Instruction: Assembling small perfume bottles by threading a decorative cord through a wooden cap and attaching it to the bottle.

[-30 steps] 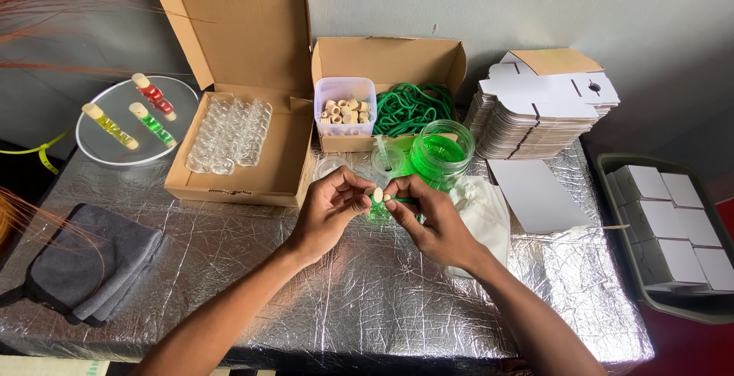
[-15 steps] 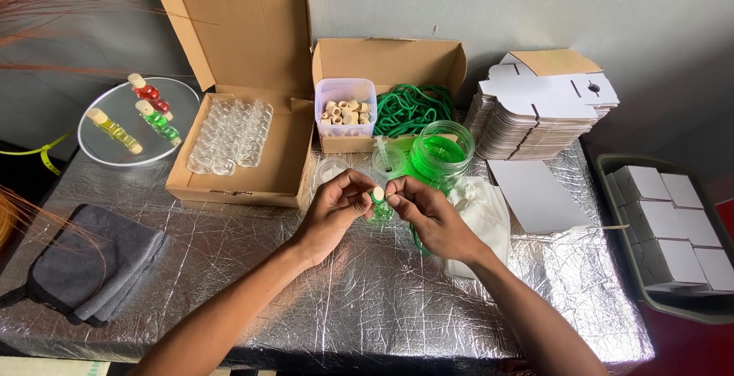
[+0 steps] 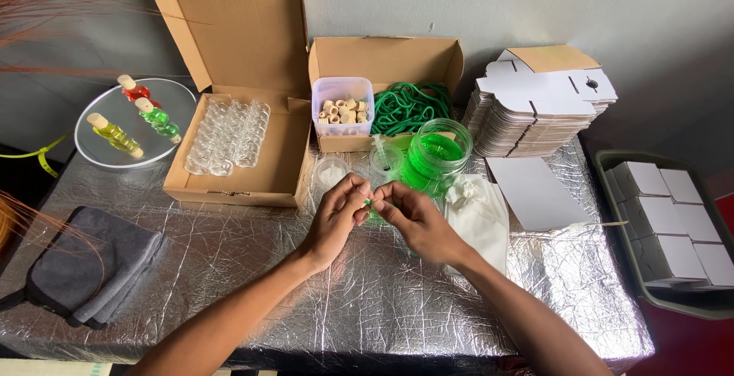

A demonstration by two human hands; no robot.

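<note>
Left hand (image 3: 336, 212) and right hand (image 3: 413, 219) meet fingertip to fingertip over crinkled silver foil tabletop (image 3: 252, 269) — both pinch tiny green piece (image 3: 368, 202), mostly hidden. Just behind: clear glass jar of green liquid (image 3: 437, 159), white cloth (image 3: 480, 212). Farther back — clear plastic tub of small cork stoppers (image 3: 342, 108), coiled green cord (image 3: 409, 106) in open cardboard box.

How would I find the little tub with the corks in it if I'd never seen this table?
Look for the smaller open cardboard box at the back of the silver table. The plastic tub stands in its left end, beside a pile of green cord. It is the only clear tub filled with small pale corks.
</note>
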